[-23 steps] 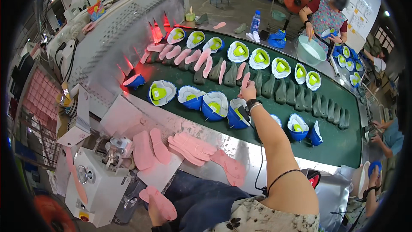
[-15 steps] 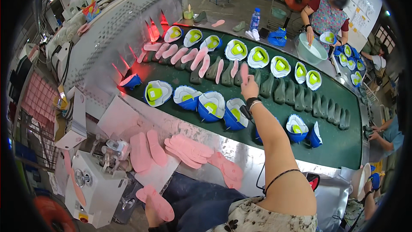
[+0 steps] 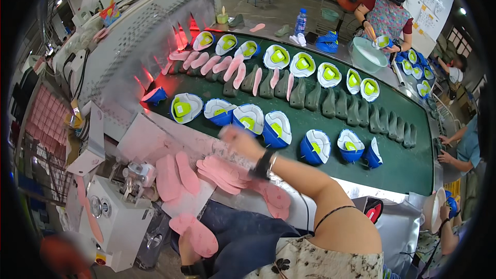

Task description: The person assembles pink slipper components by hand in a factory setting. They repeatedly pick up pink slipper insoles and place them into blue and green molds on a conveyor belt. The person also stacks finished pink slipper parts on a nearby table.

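Left grip [image 3: 187, 247] clasps a pink insole [image 3: 202, 236]; right grip [image 3: 240, 141], too blurred to judge, has left the lasts [image 3: 312, 98].

And here's the right arm [image 3: 338, 201] bent at the elbow, forearm [image 3: 299, 178] slanting leftward along the green belt's [image 3: 408, 173] near edge, right hand [image 3: 240, 142] blurred above it, while the left hand [image 3: 187, 245] grips low, well nearer the body, fingers mostly hidden
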A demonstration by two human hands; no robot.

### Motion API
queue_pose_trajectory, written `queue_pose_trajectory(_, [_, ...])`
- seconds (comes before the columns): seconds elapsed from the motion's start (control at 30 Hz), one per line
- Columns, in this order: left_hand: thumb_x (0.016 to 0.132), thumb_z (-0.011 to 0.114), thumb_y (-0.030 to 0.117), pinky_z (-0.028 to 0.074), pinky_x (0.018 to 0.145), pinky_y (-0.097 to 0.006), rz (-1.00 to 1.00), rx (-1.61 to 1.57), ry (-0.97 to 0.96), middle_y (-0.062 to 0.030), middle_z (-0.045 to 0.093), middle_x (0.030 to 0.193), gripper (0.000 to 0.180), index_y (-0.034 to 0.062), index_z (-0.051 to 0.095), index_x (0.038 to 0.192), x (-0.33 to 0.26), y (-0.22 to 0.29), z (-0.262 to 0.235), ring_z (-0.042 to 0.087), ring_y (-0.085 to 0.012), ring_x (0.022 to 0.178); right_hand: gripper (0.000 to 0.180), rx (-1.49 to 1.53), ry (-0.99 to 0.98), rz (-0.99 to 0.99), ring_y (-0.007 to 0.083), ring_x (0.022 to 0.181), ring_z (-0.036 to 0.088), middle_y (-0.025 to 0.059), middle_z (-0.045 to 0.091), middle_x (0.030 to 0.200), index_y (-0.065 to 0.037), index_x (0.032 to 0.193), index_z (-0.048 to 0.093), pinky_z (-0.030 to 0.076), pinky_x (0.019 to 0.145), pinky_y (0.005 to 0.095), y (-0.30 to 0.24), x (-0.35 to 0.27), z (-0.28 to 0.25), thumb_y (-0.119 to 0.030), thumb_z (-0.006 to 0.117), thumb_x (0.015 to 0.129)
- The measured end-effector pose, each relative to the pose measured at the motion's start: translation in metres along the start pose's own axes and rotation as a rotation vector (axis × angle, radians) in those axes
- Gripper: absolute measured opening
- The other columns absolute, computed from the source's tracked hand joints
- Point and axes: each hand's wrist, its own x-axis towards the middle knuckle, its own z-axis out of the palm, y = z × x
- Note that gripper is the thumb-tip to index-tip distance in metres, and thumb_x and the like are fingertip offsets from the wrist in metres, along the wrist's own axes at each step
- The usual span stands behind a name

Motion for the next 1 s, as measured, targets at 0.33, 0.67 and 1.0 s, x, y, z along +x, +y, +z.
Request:
queue_pose_trajectory(0.33, [0.098,0.045,0.043,0.052,0.070,-0.033,0.035,-0.173,0.049,-0.0072,0.059,0.086,0.050,-0.0026,0.053,0.117,-0.028,0.014,-0.026,0.061,-0.0195,0.080,0.013,0.255,-0.236,-0.056,0.0145,0.067,0.055,0.0088,0.058,0.078,-0.004,0.093,0.054,0.046,0.060,0.0330,-0.018,-0.082,0.216,-0.015,0.059,0.087])
queue_pose_trajectory(0.67, [0.097,0.031,0.056,0.055,0.073,-0.039,-0.154,-0.108,-0.127,-0.0121,0.062,0.095,0.066,0.0026,0.045,0.132,-0.067,-0.015,-0.060,0.065,-0.0252,0.078,0.043,-0.067,-0.042,-0.022,0.0333,0.081,0.066,0.0219,0.066,0.090,0.003,0.113,0.050,0.052,0.068,0.0394,-0.036,0.059,0.265,-0.019,0.067,0.080])
queue_pose_trajectory(1.0, [0.100,0.036,0.046,0.055,0.072,-0.038,-0.008,-0.175,0.043,-0.0164,0.062,0.098,0.055,0.0001,0.046,0.128,-0.057,-0.005,-0.061,0.065,-0.0279,0.080,0.029,-0.655,0.016,-0.444,0.0370,0.087,0.063,0.0175,0.064,0.091,-0.006,0.102,0.064,0.050,0.076,0.0438,-0.083,0.041,0.217,-0.025,0.066,0.080])
